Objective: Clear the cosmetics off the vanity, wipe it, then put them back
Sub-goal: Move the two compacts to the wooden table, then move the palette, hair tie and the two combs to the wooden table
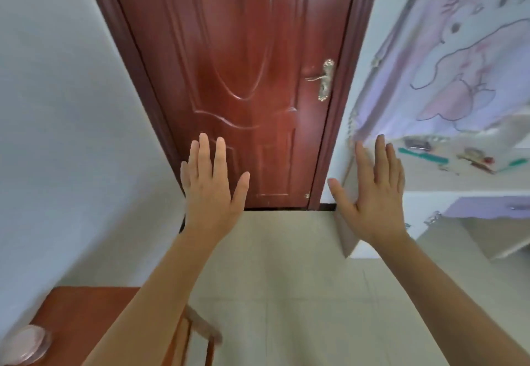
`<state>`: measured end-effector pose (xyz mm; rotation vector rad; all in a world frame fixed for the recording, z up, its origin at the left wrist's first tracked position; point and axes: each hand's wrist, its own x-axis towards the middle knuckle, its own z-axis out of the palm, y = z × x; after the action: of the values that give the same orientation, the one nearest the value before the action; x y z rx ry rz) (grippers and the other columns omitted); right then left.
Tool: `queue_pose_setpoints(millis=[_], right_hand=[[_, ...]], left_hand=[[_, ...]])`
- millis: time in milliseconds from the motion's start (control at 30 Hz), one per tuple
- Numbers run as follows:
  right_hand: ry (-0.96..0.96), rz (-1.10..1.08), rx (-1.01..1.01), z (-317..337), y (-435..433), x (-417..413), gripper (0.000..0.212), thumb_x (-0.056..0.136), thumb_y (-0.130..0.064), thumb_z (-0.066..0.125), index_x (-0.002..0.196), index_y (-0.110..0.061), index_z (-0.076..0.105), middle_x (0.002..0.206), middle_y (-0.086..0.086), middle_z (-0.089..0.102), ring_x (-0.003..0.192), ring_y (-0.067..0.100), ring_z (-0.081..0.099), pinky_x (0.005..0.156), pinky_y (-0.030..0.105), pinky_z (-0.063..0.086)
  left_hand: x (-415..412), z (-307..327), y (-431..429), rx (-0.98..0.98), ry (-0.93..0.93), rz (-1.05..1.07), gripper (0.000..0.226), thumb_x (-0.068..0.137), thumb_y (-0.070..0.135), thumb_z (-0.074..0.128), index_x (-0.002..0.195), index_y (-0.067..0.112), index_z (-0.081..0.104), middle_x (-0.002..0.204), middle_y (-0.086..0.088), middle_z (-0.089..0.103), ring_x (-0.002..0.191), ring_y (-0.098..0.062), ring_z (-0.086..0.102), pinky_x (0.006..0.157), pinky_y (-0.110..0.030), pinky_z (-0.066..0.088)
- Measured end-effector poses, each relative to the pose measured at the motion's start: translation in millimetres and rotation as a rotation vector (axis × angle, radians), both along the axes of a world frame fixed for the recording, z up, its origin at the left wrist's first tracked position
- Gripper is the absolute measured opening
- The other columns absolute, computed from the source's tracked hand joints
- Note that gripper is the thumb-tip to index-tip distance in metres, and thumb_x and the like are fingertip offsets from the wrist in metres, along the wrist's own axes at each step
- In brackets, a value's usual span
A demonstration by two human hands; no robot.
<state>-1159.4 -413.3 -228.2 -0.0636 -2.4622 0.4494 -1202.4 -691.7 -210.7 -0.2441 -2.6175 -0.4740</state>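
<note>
Both hands are raised in front of the camera, backs toward the viewer. The left hand (210, 185) has straight, slightly spread fingers and holds nothing; the closed red door (243, 64) stands behind it. The right hand (375, 191) is likewise flat, its thumb out to the side, and also holds nothing. It overlaps the near side panel of the vanity (459, 183); whether it touches the panel cannot be told.

The vanity is white and stands at the right, beside the door frame. A purple printed cloth (459, 50) hangs above its shelf. The cosmetics (424, 155) lie on that shelf, just beyond the right fingertips. They are blurred: a long teal piece, a dark flat piece and some mixed small items can be made out, no more.

Judgement on handling: the items look small and light, probably hard-cased and smooth, so they may slip or roll. Any glass or pressed powder among them would be fragile. Each is best taken round its body, one or two at a time. Lying pieces are best pinched at mid-length rather than by a cap.

No clearing appears started — the shelf is loaded. A wooden table (86, 308) at lower left, bearing a round pinkish object (25, 342), could receive them.
</note>
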Motion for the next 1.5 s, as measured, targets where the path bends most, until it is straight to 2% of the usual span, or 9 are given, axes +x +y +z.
queue_pose_setpoints(millis=[133, 267, 433, 733, 933, 1033, 1233, 1400, 1500], right_hand=[[-0.008, -0.167, -0.025, -7, 131, 22, 0.078, 0.093, -0.060, 0.041, 0.157, -0.021, 0.017, 0.163, 0.016, 0.008, 0.151, 0.032, 0.004, 0.120, 0.054, 0.012], [-0.057, -0.293, -0.058, -17, 245, 40, 0.081, 0.093, -0.063, 0.038, 0.157, -0.020, 0.014, 0.164, 0.014, 0.006, 0.151, 0.031, 0.004, 0.120, 0.054, 0.011], [-0.067, -0.376, -0.065, -16, 344, 40, 0.082, 0.093, -0.060, 0.044, 0.157, -0.021, 0.013, 0.164, 0.011, 0.006, 0.152, 0.029, 0.002, 0.122, 0.048, 0.006], [-0.191, -0.432, -0.058, -58, 463, -27, 0.085, 0.094, -0.063, 0.045, 0.158, -0.025, 0.003, 0.165, 0.007, -0.007, 0.152, 0.027, -0.005, 0.119, 0.040, -0.007], [-0.345, -0.463, 0.028, -86, 555, -111, 0.085, 0.094, -0.066, 0.040, 0.157, -0.027, 0.000, 0.165, 0.006, -0.010, 0.151, 0.026, -0.009, 0.120, 0.041, -0.007], [-0.439, -0.466, 0.058, -93, 603, -151, 0.083, 0.094, -0.065, 0.040, 0.157, -0.026, 0.003, 0.164, 0.007, -0.012, 0.151, 0.029, -0.008, 0.121, 0.044, -0.001], [-0.592, -0.473, 0.038, -105, 675, -200, 0.081, 0.094, -0.057, 0.044, 0.157, -0.021, 0.008, 0.164, 0.012, -0.009, 0.151, 0.034, -0.003, 0.120, 0.048, 0.006], [-0.640, -0.400, 0.026, -130, 737, -241, 0.078, 0.092, -0.050, 0.056, 0.155, -0.017, 0.023, 0.163, 0.017, 0.009, 0.149, 0.040, 0.012, 0.118, 0.054, 0.022], [-0.729, -0.316, -0.004, -145, 775, -277, 0.078, 0.095, -0.049, 0.051, 0.157, -0.021, 0.013, 0.164, 0.012, -0.002, 0.151, 0.035, -0.001, 0.121, 0.053, 0.013]], left_hand=[[-22, 0, 149, -0.030, 0.023, -0.181, 0.071, 0.096, 0.050, 0.041, 0.153, 0.014, 0.018, 0.160, -0.014, 0.013, 0.148, -0.031, 0.010, 0.114, -0.059, 0.022], [-30, -6, 287, -0.082, 0.007, -0.351, 0.074, 0.095, 0.052, 0.038, 0.154, 0.014, 0.016, 0.162, -0.013, 0.006, 0.149, -0.028, 0.003, 0.116, -0.057, 0.017], [-45, -10, 406, -0.115, -0.022, -0.467, 0.075, 0.095, 0.056, 0.034, 0.155, 0.017, 0.011, 0.162, -0.013, 0.003, 0.149, -0.029, 0.002, 0.116, -0.057, 0.017], [-122, -44, 537, -0.187, -0.072, -0.637, 0.073, 0.096, 0.053, 0.036, 0.154, 0.012, 0.017, 0.162, -0.015, 0.003, 0.149, -0.031, 0.004, 0.115, -0.056, 0.019], [-220, -81, 633, -0.249, -0.163, -0.676, 0.076, 0.095, 0.056, 0.027, 0.155, 0.017, 0.002, 0.161, -0.012, -0.011, 0.149, -0.031, -0.006, 0.117, -0.055, 0.009], [-270, -94, 683, -0.284, -0.241, -0.698, 0.077, 0.094, 0.055, 0.028, 0.155, 0.019, -0.004, 0.160, -0.008, -0.020, 0.148, -0.030, -0.016, 0.119, -0.055, 0.004], [-338, -116, 770, -0.398, -0.358, -0.722, 0.076, 0.097, 0.049, 0.038, 0.155, 0.020, -0.002, 0.161, -0.010, -0.016, 0.148, -0.032, -0.014, 0.120, -0.053, 0.003], [-371, -146, 823, -0.504, -0.462, -0.700, 0.076, 0.097, 0.053, 0.034, 0.154, 0.022, -0.008, 0.160, -0.008, -0.021, 0.147, -0.031, -0.017, 0.119, -0.054, 0.001], [-379, -163, 844, -0.509, -0.552, -0.646, 0.076, 0.098, 0.049, 0.034, 0.153, 0.021, -0.009, 0.160, -0.008, -0.021, 0.147, -0.030, -0.018, 0.120, -0.053, 0.001]])
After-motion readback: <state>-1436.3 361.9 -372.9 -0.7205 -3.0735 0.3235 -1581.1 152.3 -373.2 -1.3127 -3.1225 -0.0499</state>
